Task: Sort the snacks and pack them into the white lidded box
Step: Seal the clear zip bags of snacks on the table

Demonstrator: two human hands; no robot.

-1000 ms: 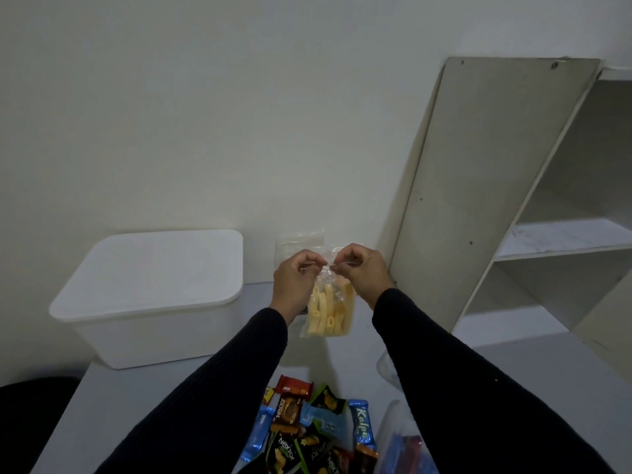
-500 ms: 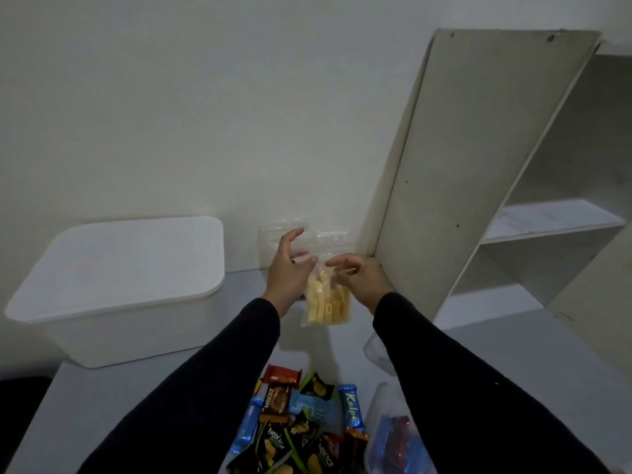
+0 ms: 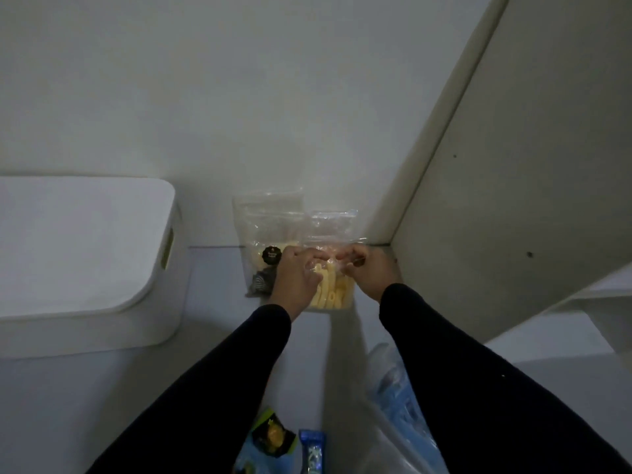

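Note:
A clear bag of pale yellow snack sticks (image 3: 333, 289) stands on the grey table near the back wall. My left hand (image 3: 297, 277) and my right hand (image 3: 371, 273) each pinch its upper part, fingers curled on the plastic. Behind and left of it leans a second clear bag with a round black label (image 3: 266, 230). The white lidded box (image 3: 85, 254) stands at the left with its lid on. Loose wrapped snacks (image 3: 273, 439) lie at the bottom edge, including a blue bar (image 3: 313, 453).
A white shelf unit (image 3: 513, 200) rises close on the right, its side panel meeting the wall beside the bags. A clear plastic bag with blue contents (image 3: 400, 398) lies under my right forearm. Grey table surface (image 3: 219, 316) shows between the box and my arms.
The bag of yellow sticks has come down from mid-air to the table next to the labelled bag. My left hand, open half a second ago, pinches it again. The view tilted lower and closer.

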